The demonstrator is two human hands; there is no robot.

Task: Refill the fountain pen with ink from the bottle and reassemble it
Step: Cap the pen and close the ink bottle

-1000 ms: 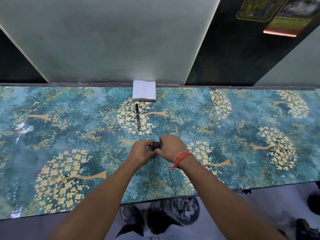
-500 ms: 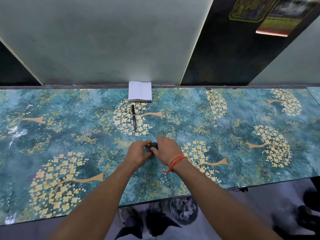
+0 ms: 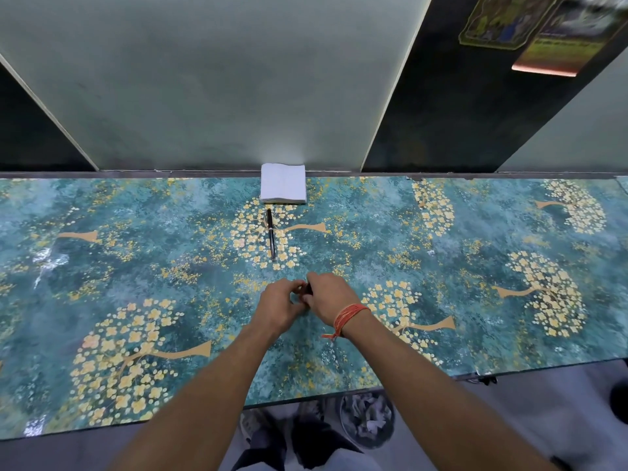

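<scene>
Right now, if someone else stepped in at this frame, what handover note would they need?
Left hand and right hand both close round the small ink bottle, mostly hidden between them near the table's front middle; cap state cannot be told.
The fountain pen lies untouched further back, assembled, pointing toward the stack of white napkins at the wall.
Done: nothing visible.
Left: open bottle, dismantle pen, fill, reassemble.

From my remote view, my left hand (image 3: 279, 305) and right hand (image 3: 329, 296) close around a small dark object (image 3: 308, 287) — only a sliver shows, so I cannot identify it. The posters (image 3: 530, 25) at upper right are blurred and cut off by the frame edge. The wastebasket (image 3: 367, 419) sits partly hidden under the table (image 3: 102, 266) — contents unclear.
</scene>
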